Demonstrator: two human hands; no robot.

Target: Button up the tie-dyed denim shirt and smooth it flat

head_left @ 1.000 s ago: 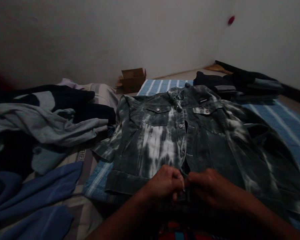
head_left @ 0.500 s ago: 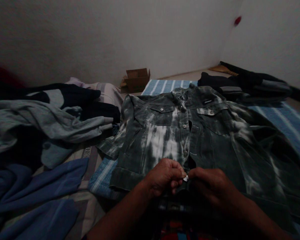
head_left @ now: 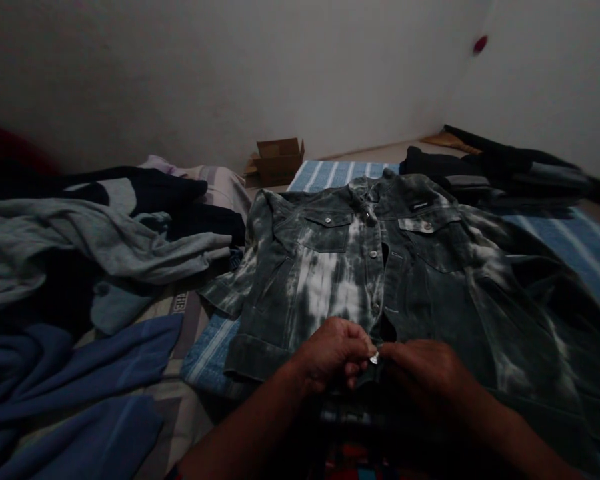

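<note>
A dark green and white tie-dye denim jacket [head_left: 325, 283] lies spread front up, collar away from me. At its bottom hem, my left hand [head_left: 336, 352] pinches the edge of the front with the silver button [head_left: 375, 358]. Close against it, my right hand [head_left: 430, 370] grips the opposite front edge, its fingertips meeting the button; its lower fingers are in shadow. Above my hands the front gapes slightly between two more silver buttons and the buttonhole side. Both chest pocket flaps are buttoned.
Beneath the jacket is a blue striped cloth [head_left: 330, 173]. To the left lie a grey garment [head_left: 145, 243], a blue garment [head_left: 125, 360] and dark clothes. Folded dark clothes [head_left: 460, 177] rest at the back right. An open cardboard box [head_left: 280, 162] stands by the wall.
The whole view has shifted slightly, so everything sits a little further right. Both hands keep the same hold on the jacket at the bottom button.
</note>
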